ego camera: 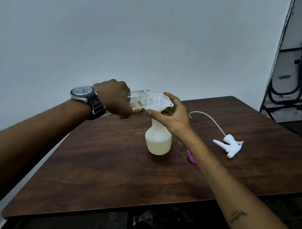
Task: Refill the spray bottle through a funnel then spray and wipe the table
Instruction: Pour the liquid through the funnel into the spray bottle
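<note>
Left hand [112,99] is clamped round the tilted jar [138,99], right hand [173,116] is pinched on the funnel [158,101] rim, above the bottle [158,140] at mid-frame; the jar should be tipped slowly, so that the funnel is kept upright and not overfilled.

Table [106,174]: dark wood-grain top, rounded corners. Bottle [158,141] upright near centre, pale liquid in lower part. Sprayer head [231,145] on side, well right of bottle; dip tube [209,118] curves toward far edge. Purple item [191,157] just right of bottle, partly hidden.
</note>
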A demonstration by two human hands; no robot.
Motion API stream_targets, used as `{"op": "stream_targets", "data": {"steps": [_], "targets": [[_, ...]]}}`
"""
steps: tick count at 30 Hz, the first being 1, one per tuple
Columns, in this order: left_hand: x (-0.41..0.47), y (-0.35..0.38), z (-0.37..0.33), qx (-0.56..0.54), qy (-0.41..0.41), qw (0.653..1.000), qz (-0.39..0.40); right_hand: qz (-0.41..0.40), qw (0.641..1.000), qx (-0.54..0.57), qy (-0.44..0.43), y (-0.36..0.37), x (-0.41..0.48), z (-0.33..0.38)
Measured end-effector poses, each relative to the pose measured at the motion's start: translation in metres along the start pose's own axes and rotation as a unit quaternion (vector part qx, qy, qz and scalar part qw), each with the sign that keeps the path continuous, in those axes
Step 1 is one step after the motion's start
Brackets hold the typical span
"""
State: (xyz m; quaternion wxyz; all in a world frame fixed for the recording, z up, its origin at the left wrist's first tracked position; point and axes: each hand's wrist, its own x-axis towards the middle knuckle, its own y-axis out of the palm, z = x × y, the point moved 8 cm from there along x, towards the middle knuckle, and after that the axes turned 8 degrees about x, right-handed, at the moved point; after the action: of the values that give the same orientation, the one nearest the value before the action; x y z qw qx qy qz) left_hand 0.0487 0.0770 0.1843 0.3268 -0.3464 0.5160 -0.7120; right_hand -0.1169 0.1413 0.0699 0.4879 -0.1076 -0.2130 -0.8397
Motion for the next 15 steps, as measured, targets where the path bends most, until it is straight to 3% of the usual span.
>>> {"op": "stream_targets", "data": {"steps": [15], "targets": [[0.0, 0.0007, -0.0011, 0.008, 0.001, 1.0, 0.012, 0.008, 1.0, 0.0, 0.0, -0.0008, 0.0026, -0.0015]]}}
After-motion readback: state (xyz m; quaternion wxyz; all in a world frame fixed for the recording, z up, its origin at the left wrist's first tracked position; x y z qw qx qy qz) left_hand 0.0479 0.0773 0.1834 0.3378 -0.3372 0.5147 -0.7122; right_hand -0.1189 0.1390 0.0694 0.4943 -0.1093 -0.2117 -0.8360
